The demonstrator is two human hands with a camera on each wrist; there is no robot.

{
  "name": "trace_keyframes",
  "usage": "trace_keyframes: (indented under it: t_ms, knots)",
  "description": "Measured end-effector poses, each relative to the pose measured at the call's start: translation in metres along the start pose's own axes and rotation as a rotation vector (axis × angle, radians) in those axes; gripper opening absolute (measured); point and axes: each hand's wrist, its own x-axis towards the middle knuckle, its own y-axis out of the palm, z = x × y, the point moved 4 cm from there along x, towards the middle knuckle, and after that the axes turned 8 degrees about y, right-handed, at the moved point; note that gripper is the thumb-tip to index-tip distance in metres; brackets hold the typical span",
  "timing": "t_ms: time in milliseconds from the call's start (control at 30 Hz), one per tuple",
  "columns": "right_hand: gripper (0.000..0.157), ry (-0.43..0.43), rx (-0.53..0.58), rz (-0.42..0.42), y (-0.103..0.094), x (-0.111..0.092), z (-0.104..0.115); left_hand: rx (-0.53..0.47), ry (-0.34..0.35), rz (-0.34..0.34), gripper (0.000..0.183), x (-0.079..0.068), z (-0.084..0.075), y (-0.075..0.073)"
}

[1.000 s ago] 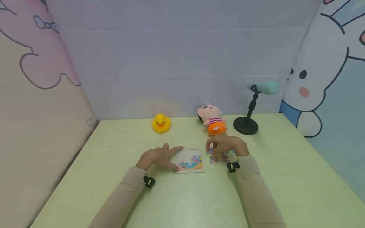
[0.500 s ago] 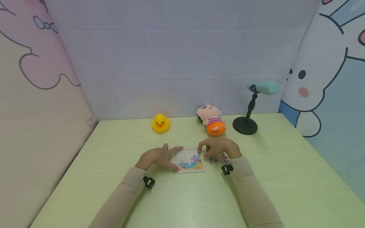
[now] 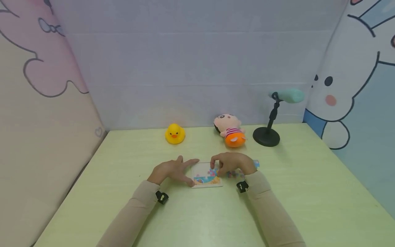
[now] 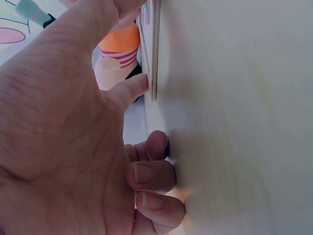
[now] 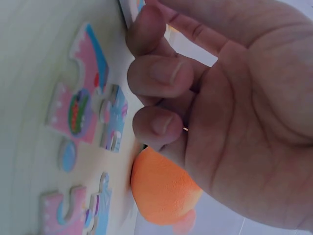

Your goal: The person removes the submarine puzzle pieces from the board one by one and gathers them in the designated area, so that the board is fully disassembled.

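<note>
A square puzzle board point(image 3: 200, 168) lies on the table, its lower strip and right side filled with joined pieces. My left hand point(image 3: 169, 171) spreads thumb and index finger to two left corners of the board; in the left wrist view its other fingers bend against the tabletop. My right hand point(image 3: 232, 162) is over the board's right side, thumb and index finger bent around a small puzzle piece that they mostly hide. Beneath and beside that hand lie loose puzzle pieces point(image 3: 236, 174); pink and blue ones point(image 5: 59, 112) show in the right wrist view.
A yellow rubber duck point(image 3: 175, 133) sits at the back of the table point(image 3: 129, 157). Behind my right hand lies a plush doll point(image 3: 233, 132) with orange bottoms. A black stand point(image 3: 266, 136) holding a mint-green cylinder point(image 3: 293, 95) stands to the doll's right.
My right hand has moved left from the loose pieces to the board's right side, uncovering a blue piece at the far right. My left hand has stayed at the board's left corners.
</note>
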Motion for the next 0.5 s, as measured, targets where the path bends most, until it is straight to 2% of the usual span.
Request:
trace_keyframes:
  t_ms: [333, 500]
  knots:
    - [0.031, 0.031, -0.007, -0.032, 0.004, 0.000, 0.004, 0.009, 0.008, -0.007, 0.094, 0.001, 0.002, 0.000]
    - [0.031, 0.010, -0.032, -0.086, 0.011, -0.002, 0.006, 0.003, 0.005, -0.015, 0.094, 0.000, 0.002, 0.004]
